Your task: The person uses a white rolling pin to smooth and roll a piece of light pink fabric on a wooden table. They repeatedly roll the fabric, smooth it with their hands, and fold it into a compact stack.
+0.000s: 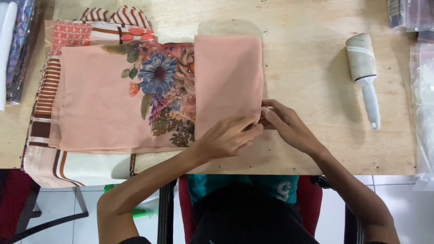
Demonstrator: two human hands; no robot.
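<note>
We pinch the lower corner of the folded peach scarf (228, 81) with our left hand (228, 138) and right hand (289, 129), both grips closed on it. It looks thin, limp and slippery, so we judge edges and corners the best hold.

Bare table (312, 149) open right of my hands up to the lint roller (363, 72); left side blocked by stacked cloth (104, 108).

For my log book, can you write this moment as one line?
left hand: pinching pink scarf corner | right hand: same corner | lint roller: idle
</note>
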